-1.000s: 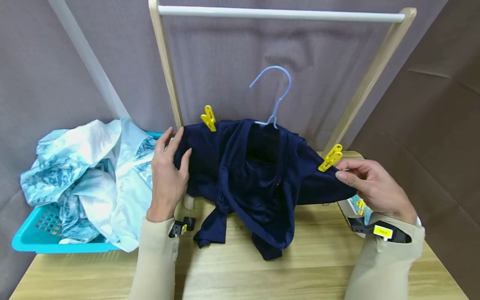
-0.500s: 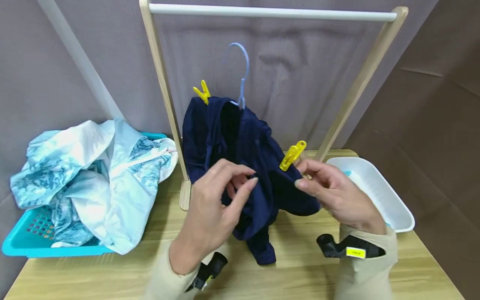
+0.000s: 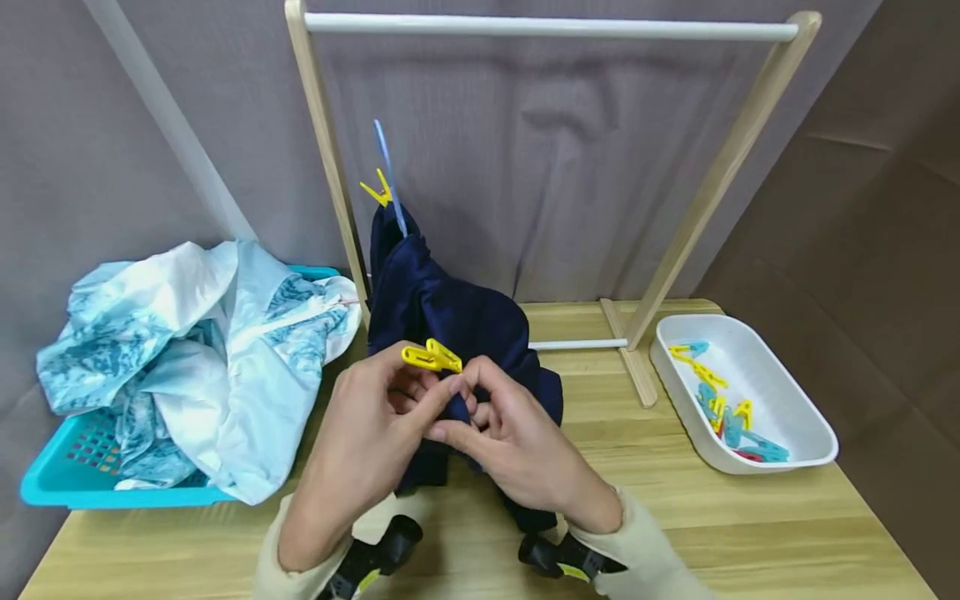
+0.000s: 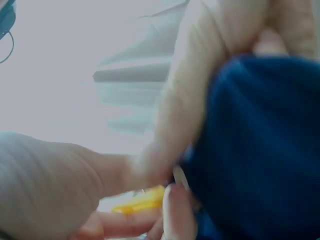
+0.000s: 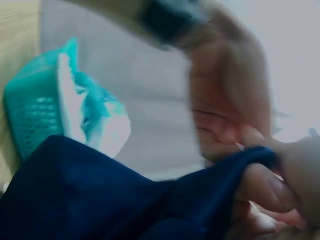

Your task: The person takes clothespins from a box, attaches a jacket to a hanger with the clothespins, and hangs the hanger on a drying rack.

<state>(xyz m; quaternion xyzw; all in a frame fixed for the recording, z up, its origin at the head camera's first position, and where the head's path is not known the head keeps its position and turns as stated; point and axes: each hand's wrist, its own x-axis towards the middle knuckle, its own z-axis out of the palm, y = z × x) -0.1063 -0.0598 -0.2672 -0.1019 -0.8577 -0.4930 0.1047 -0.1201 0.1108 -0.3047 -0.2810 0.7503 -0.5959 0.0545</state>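
Observation:
A dark navy garment (image 3: pixel 465 308) hangs turned sideways on a pale blue hanger (image 3: pixel 386 158), whose hook stands free below the rack's bar. My right hand (image 3: pixel 525 442) pinches the garment's near shoulder end between thumb and fingers. Close against it, my left hand (image 3: pixel 367 433) pinches the same bit of cloth beneath a yellow clothespin (image 3: pixel 432 357). Another yellow clothespin (image 3: pixel 377 188) grips the garment's far shoulder. In the right wrist view the navy cloth (image 5: pixel 125 195) stretches to the fingertips. The left wrist view is blurred, with yellow plastic (image 4: pixel 142 200) beside the fingers.
A wooden rack with a white top bar (image 3: pixel 555 27) stands behind the garment. At left, a turquoise basket (image 3: pixel 52 483) holds blue-and-white clothing (image 3: pixel 202 358). A white tray (image 3: pixel 810 425) with several clothespins (image 3: pixel 731 417) sits at right on the wooden table (image 3: pixel 750 533).
The garment and hanger have swung round, the right shoulder coming toward me. My left hand has left the other shoulder and joined my right hand beside the near clothespin. The tray has come into full view.

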